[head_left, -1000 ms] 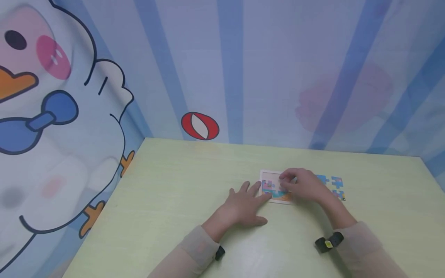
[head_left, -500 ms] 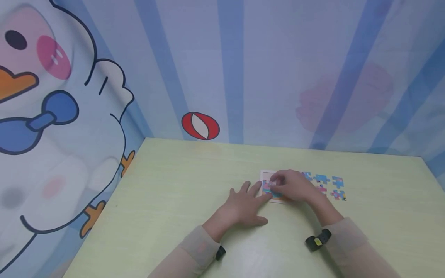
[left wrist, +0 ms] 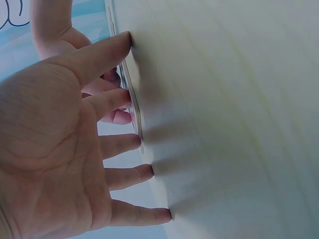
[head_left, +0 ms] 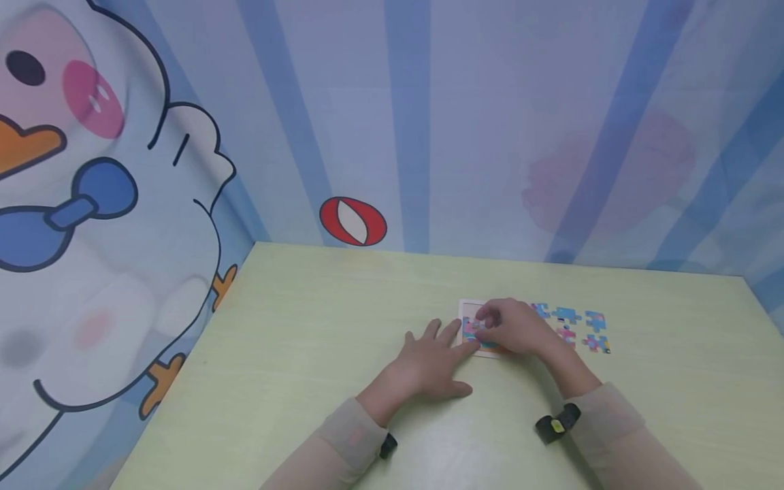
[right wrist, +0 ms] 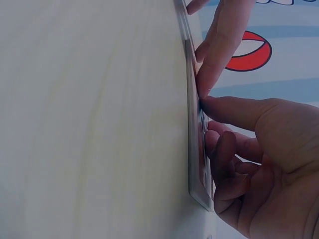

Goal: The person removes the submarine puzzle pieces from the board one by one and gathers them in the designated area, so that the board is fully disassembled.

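A small white-rimmed puzzle tray (head_left: 463,307) lies on the table, partly covered by both hands. With fingers spread, my left hand (head_left: 431,367) rests on the table and tray, its index finger and thumb side along the near left of the tray. My right hand (head_left: 523,330) reaches over the tray, and its thumb and index finger pinch a pink-and-blue puzzle piece (head_left: 472,326) at the left part of the picture. In the right wrist view the right thumb (right wrist: 239,109) meets the tray (right wrist: 192,159), next to a left fingertip, while the other fingers curl. Those fingers hide much of the piece.
Right of the tray lie several loose puzzle pieces, among them a blue one (head_left: 566,315), a corner-side one (head_left: 595,321) and a pink one (head_left: 597,343). The pale table (head_left: 343,306) ends at a printed cloth backdrop (head_left: 478,136).
My right hand has moved left across the tray to its left part, uncovering loose pieces on the right, then has stayed nearly still. My left hand has not moved.
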`<state>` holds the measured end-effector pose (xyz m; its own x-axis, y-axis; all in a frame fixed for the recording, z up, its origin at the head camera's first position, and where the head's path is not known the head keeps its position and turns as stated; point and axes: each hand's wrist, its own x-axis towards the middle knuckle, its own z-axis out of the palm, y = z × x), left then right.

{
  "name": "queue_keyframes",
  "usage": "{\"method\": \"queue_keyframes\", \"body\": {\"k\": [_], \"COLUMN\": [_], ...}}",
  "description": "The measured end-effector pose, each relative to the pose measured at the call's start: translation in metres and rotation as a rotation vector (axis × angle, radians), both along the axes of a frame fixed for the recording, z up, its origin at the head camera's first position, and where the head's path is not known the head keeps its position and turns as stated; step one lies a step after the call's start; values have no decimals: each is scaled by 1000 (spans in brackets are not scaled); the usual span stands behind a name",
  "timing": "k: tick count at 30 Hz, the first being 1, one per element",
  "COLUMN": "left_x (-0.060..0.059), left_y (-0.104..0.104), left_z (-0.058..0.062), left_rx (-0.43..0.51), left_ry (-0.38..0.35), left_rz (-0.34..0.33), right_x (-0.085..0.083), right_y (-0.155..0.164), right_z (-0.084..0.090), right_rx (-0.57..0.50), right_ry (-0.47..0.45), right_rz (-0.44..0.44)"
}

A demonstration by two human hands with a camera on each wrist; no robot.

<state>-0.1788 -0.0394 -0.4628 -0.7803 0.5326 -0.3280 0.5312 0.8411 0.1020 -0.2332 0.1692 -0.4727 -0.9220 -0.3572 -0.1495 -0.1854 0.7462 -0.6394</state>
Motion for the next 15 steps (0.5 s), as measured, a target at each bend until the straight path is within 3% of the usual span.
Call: {"method": "queue_keyframes", "body": {"k": [15], "left_x": [0], "left_y": [1], "left_z": [1], "left_rx": [-3], "left_ry": [-1], "left_rz": [0], "right_x": [3], "right_y": [2], "right_z": [-2], "right_rx": [-22], "right_ry": [62], "right_rz": [-6]}}
